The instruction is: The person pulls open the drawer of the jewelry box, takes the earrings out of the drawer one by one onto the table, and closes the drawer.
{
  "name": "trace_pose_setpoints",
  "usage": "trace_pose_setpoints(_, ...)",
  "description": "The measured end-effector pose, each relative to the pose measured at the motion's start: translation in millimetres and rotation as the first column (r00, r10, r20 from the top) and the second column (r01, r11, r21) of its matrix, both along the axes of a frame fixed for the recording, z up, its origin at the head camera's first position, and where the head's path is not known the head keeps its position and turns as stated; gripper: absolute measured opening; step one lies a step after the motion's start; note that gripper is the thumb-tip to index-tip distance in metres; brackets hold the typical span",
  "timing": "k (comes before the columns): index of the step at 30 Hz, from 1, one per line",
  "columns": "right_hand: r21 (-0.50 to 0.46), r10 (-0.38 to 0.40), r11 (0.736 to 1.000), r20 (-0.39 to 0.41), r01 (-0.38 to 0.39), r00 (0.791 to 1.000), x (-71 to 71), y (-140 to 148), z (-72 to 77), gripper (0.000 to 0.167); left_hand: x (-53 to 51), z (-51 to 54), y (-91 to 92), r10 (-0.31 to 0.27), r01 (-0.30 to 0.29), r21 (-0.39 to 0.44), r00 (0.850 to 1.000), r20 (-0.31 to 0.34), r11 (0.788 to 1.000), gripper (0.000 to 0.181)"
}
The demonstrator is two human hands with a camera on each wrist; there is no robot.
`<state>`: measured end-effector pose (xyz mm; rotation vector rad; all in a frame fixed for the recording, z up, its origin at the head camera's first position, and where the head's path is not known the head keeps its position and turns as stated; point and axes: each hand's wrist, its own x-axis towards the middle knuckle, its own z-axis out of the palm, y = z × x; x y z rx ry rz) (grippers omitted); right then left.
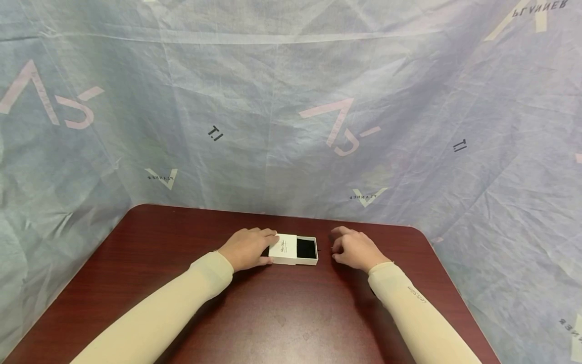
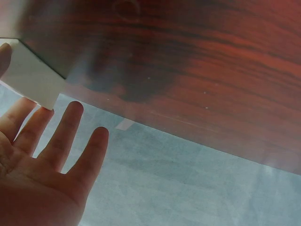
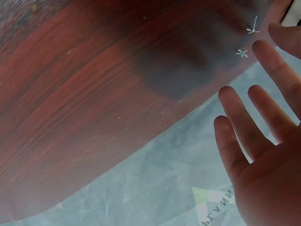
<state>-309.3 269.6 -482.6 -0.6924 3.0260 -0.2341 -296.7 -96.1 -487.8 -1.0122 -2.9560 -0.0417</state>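
Note:
A small white drawer-style box (image 1: 284, 248) with dark script on its sleeve sits on the table. Its inner tray, lined in black (image 1: 306, 248), is slid partway out to the right. My left hand (image 1: 249, 247) holds the sleeve's left end between thumb and fingers; the left wrist view shows the box's white side (image 2: 35, 77) there. To the right of the tray, apart from it, my right hand (image 1: 359, 248) hovers with loosely bent fingers. Close by its fingertips in the right wrist view are two small silvery star-shaped pieces (image 3: 242, 52), apparently on the table.
The reddish-brown wooden table (image 1: 282, 313) has rounded far corners. Behind it and along both sides hangs a pale grey-blue printed cloth (image 1: 254, 101), close to the table's far edge.

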Motion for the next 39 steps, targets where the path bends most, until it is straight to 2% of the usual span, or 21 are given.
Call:
trace_pose_setpoints(10,0.006,0.051,0.999,-0.090,-0.051,0.995,1.5,-15,1.4,0.007,-0.2,-2.2,0.7,0.006,-0.006,0.018,1.000,0.014,1.000,0.067)
trace_pose_setpoints(20,-0.013,0.071,0.997,-0.087,-0.073,0.994,3.8,-32,-0.9,0.008,-0.5,-3.6,0.9,0.011,-0.011,0.019,1.000,0.016,1.000,0.067)
trace_pose_setpoints(34,-0.010,0.121,0.992,-0.190,-0.125,0.974,3.9,-45,-6.2,0.008,-1.9,-3.5,-0.5,0.007,-0.007,0.022,1.000,0.013,1.000,0.066)
trace_pose_setpoints(39,-0.014,0.122,0.992,-0.185,-0.126,0.975,3.1,-51,-6.5,0.007,-2.8,-4.4,-1.1,-0.007,0.007,0.017,1.000,0.000,1.000,0.066)
